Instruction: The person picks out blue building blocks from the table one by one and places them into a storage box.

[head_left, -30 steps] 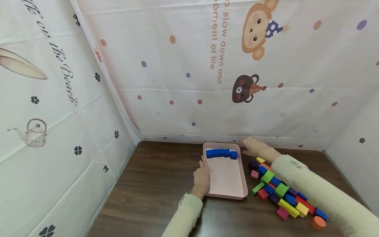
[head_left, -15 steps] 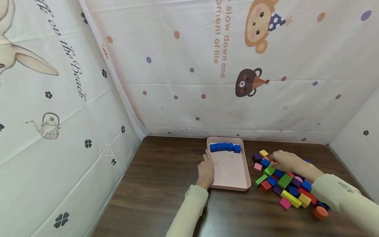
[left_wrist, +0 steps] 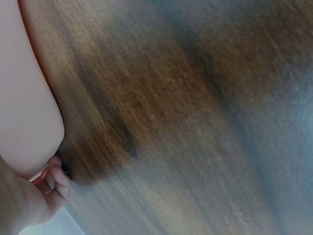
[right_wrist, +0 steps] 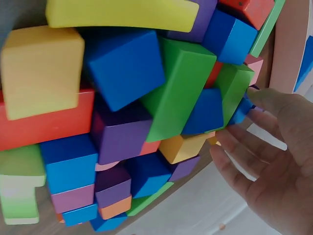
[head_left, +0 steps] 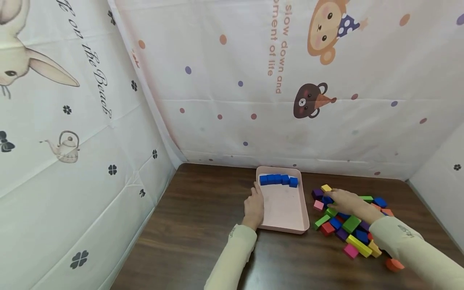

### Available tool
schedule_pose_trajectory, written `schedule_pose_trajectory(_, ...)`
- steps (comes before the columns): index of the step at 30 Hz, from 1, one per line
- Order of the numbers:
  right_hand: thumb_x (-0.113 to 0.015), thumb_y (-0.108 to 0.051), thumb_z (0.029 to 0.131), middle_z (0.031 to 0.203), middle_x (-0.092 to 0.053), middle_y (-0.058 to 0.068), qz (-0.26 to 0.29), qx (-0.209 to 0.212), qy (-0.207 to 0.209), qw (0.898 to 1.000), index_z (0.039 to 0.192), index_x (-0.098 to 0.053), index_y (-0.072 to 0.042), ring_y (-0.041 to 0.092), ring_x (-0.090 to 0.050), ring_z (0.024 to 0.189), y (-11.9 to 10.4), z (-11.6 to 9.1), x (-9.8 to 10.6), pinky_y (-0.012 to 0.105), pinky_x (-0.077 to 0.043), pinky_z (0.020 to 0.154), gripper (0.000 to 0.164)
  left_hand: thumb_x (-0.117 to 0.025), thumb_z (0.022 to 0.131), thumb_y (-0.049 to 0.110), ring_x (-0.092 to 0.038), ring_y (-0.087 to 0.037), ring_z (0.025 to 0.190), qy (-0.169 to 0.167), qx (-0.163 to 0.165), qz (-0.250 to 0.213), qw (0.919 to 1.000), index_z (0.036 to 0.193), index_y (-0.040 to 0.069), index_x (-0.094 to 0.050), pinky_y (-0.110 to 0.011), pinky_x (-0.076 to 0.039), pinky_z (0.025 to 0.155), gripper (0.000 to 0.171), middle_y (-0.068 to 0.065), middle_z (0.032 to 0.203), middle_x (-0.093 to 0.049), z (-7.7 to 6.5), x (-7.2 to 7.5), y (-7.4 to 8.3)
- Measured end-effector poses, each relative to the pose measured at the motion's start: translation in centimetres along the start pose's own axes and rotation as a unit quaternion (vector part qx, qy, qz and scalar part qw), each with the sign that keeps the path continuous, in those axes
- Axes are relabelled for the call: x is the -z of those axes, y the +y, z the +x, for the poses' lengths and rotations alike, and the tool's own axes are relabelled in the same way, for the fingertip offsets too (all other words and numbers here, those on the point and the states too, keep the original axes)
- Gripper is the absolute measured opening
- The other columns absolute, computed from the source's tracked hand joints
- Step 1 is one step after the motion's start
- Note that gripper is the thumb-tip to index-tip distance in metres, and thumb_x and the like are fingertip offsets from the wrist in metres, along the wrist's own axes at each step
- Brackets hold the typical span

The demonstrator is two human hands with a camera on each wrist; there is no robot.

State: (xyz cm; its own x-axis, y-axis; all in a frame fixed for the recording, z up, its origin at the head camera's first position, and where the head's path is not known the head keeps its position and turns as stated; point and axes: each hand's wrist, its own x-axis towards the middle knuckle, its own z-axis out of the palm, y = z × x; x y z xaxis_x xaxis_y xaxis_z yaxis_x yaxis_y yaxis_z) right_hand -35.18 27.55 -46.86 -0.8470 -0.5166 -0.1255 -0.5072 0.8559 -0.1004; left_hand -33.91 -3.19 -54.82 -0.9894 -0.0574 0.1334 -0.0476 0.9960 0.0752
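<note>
My left hand (head_left: 254,206) grips the left side of the shallow pink tray (head_left: 284,229), with fingers curled at its outer wall (left_wrist: 29,98) in the left wrist view. Along the tray's far end stand several blue cubes (head_left: 278,179) in a row, the rightmost a little apart. At the far left part of a pile of coloured blocks (head_left: 351,224), my right hand (head_left: 344,201) reaches down from above. In the right wrist view, its thumb and fingers (right_wrist: 264,122) pinch a small blue block (right_wrist: 240,111), partly hidden by them.
Beside the right hand lie a yellow block (head_left: 326,188), a purple block (head_left: 317,194) and a pink cube (head_left: 318,205). An orange round block (head_left: 394,264) lies at the pile's near end. White printed cloth (head_left: 217,92) walls the dark wooden table (head_left: 195,213).
My right hand has come from beyond the tray's far right corner back to the pile, then slightly left onto a blue block. My left hand stays on the tray; the view has shifted slightly.
</note>
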Motion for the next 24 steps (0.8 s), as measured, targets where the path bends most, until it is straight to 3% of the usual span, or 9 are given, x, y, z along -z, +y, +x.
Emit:
schedule_pose_trajectory(5, -0.078, -0.018, 0.089, 0.103, -0.073, 0.02, -0.015, -0.004, 0.021, 1.0, 0.113, -0.07, 0.002, 0.035, -0.071, 0.093, -0.1, 0.7, -0.5, 0.053, -0.06, 0.078, 0.033, -0.067, 0.099, 0.016, -0.055, -0.011, 0.058, -0.005, 0.002, 0.005, 1.0, 0.158, 0.006, -0.029, -0.023, -0.059, 0.063, 0.071, -0.011, 0.143, -0.057, -0.2, 0.0, 0.0)
schedule_pose_trajectory(13, -0.082, -0.005, 0.082, 0.09, -0.072, 0.018, 0.0, -0.016, 0.055, 0.998, 0.099, -0.069, 0.003, 0.027, -0.069, 0.076, -0.5, 1.8, -1.6, 0.046, -0.061, 0.066, 0.023, -0.066, 0.1, 0.016, -0.056, -0.011, 0.059, 0.004, 0.001, 0.005, 1.0, 0.158, 0.005, -0.029, -0.024, -0.057, 0.061, 0.07, -0.011, 0.144, -0.058, 0.1, -0.2, -0.2)
schedule_pose_trajectory(19, -0.08, -0.004, 0.08, 0.1, -0.073, 0.024, 0.02, -0.039, 0.046, 0.998, 0.103, -0.072, 0.005, 0.029, -0.068, 0.078, -1.1, 2.1, -0.5, 0.048, -0.059, 0.063, 0.025, -0.065, 0.1, 0.015, -0.057, -0.011, 0.06, 0.004, 0.006, 0.002, 1.0, 0.159, 0.006, -0.029, -0.024, -0.057, 0.06, 0.07, -0.011, 0.141, -0.058, 0.1, -0.2, -0.3)
schedule_pose_trajectory(24, -0.08, -0.004, 0.08, 0.107, -0.072, 0.026, 0.009, -0.031, 0.044, 0.998, 0.106, -0.073, 0.004, 0.033, -0.071, 0.084, -1.4, 2.2, 1.4, 0.048, -0.06, 0.063, 0.028, -0.067, 0.099, 0.018, -0.052, -0.01, 0.055, 0.006, 0.003, 0.001, 1.0, 0.159, 0.006, -0.03, -0.022, -0.053, 0.055, 0.071, -0.009, 0.134, -0.059, 0.1, -0.1, -0.1)
